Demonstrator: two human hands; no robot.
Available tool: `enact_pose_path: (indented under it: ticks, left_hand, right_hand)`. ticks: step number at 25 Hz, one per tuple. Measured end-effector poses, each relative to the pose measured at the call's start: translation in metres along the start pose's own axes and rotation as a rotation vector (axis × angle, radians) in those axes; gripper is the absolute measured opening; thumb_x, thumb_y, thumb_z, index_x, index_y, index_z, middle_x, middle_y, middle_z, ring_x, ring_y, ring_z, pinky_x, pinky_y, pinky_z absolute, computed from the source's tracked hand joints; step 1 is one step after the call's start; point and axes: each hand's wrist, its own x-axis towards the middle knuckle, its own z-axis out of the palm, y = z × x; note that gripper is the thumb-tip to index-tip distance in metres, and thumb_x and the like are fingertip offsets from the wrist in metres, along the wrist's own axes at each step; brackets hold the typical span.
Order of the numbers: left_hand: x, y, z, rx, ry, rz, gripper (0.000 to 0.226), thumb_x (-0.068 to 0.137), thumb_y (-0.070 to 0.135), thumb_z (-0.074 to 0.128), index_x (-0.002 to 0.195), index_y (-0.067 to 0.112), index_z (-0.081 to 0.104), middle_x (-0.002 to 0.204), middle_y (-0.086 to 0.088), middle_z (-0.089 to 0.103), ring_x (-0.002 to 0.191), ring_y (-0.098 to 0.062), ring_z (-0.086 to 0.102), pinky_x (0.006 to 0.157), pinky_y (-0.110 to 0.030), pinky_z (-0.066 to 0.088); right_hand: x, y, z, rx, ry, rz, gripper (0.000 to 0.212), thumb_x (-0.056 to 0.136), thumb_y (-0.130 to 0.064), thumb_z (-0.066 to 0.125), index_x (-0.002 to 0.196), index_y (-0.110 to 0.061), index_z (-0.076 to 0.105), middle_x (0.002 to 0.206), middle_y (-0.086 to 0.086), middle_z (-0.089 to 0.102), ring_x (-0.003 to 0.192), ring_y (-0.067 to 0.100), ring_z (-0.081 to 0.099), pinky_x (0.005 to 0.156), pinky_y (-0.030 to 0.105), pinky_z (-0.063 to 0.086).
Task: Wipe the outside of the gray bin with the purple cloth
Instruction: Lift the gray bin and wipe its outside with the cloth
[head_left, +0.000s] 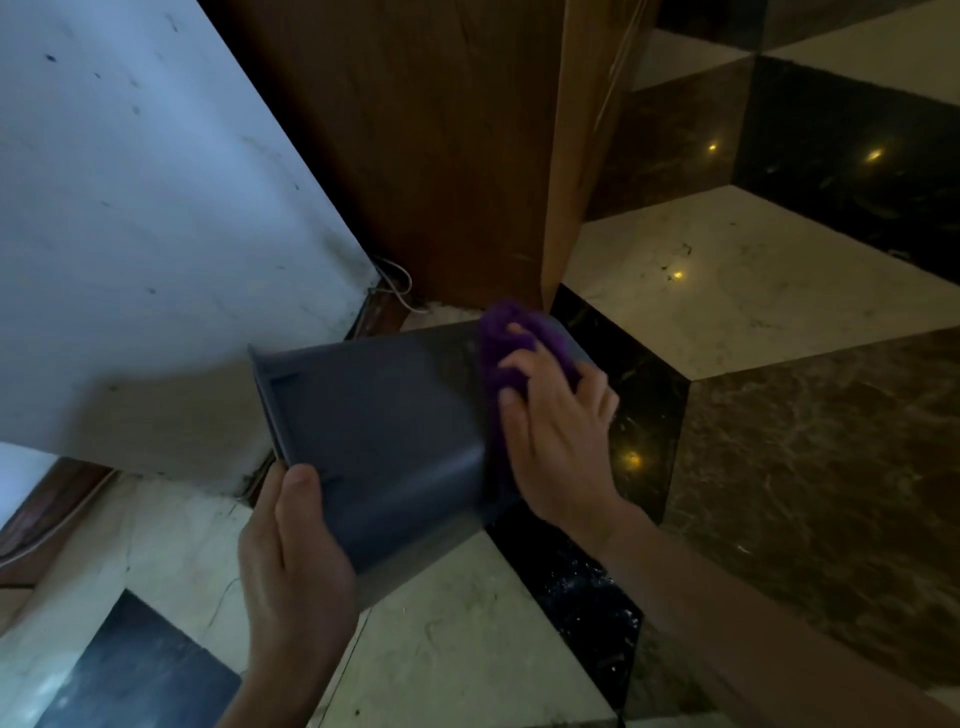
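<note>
White scuffed wall (145, 218) filling upper left of the frame. Brown wooden panel (415, 145) standing top centre, a thin white cable (400, 288) trailing at its base. Marble floor (727, 291) running in cream, brown and black tiles, reflecting small yellow light spots. Dim lighting overall.

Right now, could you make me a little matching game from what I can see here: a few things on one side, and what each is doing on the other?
Things:
1. left hand
2. right hand
3. gray bin
4. white cable

States:
A. pressing the purple cloth on the bin
B. tipped on its side
C. lying in the corner
D. gripping the bin near its rim

Pairs: 1-D, 2-A, 3-B, 4-C
</note>
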Motion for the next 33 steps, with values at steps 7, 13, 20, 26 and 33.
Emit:
enact_pose_path:
  ticks: [7,13,20,26,33]
  left_hand:
    - [-0.008,0.008,0.001,0.033,-0.001,0.051,0.041,0.092,0.036,0.032,0.07,0.008,0.052,0.064,-0.007,0.057,0.054,-0.005,0.053,0.044,-0.027,0.037]
    - [-0.027,0.006,0.002,0.065,-0.049,0.19,0.039,0.092,0.035,0.031,0.071,0.011,0.053,0.055,-0.003,0.054,0.06,-0.007,0.057,0.039,-0.019,0.036]
    - [-0.029,0.004,0.003,0.025,-0.093,0.25,0.033,0.092,0.044,0.025,0.091,0.035,0.057,0.069,0.007,0.069,0.064,0.0,0.065,0.041,-0.023,0.046]
    - [-0.023,-0.016,-0.012,0.122,-0.035,0.173,0.041,0.09,0.041,0.03,0.07,0.012,0.052,0.052,-0.005,0.055,0.044,-0.021,0.054,0.029,-0.032,0.045]
    - [-0.017,-0.009,-0.01,0.084,-0.063,0.181,0.043,0.089,0.041,0.028,0.068,0.011,0.051,0.069,-0.003,0.062,0.055,-0.015,0.055,0.034,-0.026,0.032]
  right_hand:
    - [0.047,0.054,-0.009,0.106,-0.09,0.39,0.009,0.1,-0.044,0.026,0.105,-0.05,0.03,0.124,-0.007,0.051,0.106,0.019,0.028,0.087,0.041,0.021]
    - [0.076,0.004,-0.031,0.003,-0.302,0.307,0.018,0.104,-0.037,0.035,0.119,-0.035,0.044,0.134,0.002,0.05,0.127,0.036,0.033,0.105,0.053,0.023]
    - [-0.005,-0.12,-0.028,0.258,-0.322,-0.42,0.021,0.101,-0.033,0.045,0.121,-0.03,0.05,0.13,-0.014,0.049,0.106,0.022,0.038,0.087,0.041,0.033]
    - [0.017,-0.063,-0.014,-0.099,-0.298,-0.252,0.028,0.1,-0.04,0.035,0.127,-0.036,0.041,0.149,-0.01,0.038,0.115,0.031,0.039,0.092,0.046,0.031]
    - [0.069,0.032,-0.019,-0.124,-0.28,0.224,0.012,0.101,-0.042,0.032,0.111,-0.043,0.038,0.136,-0.002,0.048,0.126,0.036,0.033,0.103,0.057,0.022]
